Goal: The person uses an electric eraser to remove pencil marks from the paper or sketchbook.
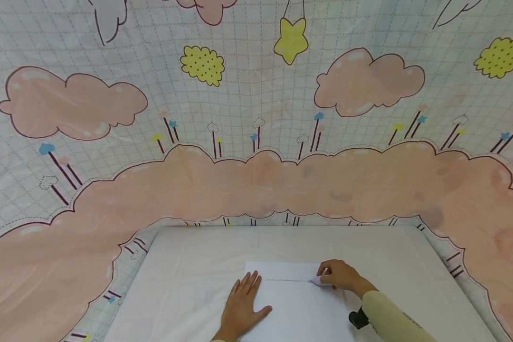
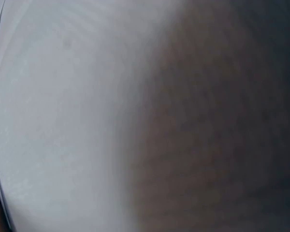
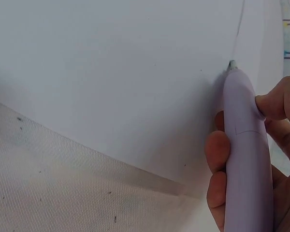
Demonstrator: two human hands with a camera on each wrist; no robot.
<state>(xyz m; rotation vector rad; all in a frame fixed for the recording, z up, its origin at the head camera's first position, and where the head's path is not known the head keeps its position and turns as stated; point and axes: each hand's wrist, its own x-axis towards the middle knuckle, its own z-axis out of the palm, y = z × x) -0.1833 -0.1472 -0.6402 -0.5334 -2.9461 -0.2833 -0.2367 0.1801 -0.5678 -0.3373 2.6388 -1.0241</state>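
Note:
A sheet of white paper [image 1: 299,313] lies on the white-covered table, with a thin dark line [image 1: 284,280] across its upper part. My left hand [image 1: 241,306] rests flat on its left side, fingers straight and thumb spread. In the left wrist view, a dark blur hides that hand. My right hand [image 1: 342,275] grips a thick lilac pen-style electric eraser [image 3: 246,145], thumb on one side and fingers curled round the other. The eraser's small greyish tip [image 3: 233,64] is at the end of the line, which looks fainter close to it.
The table [image 1: 188,266] has a white cloth, and small dark specks [image 3: 19,119] lie on it beside the paper. A black device [image 1: 359,318] sits at the right wrist. Behind the table hangs a patterned cloth with pink clouds [image 1: 369,83].

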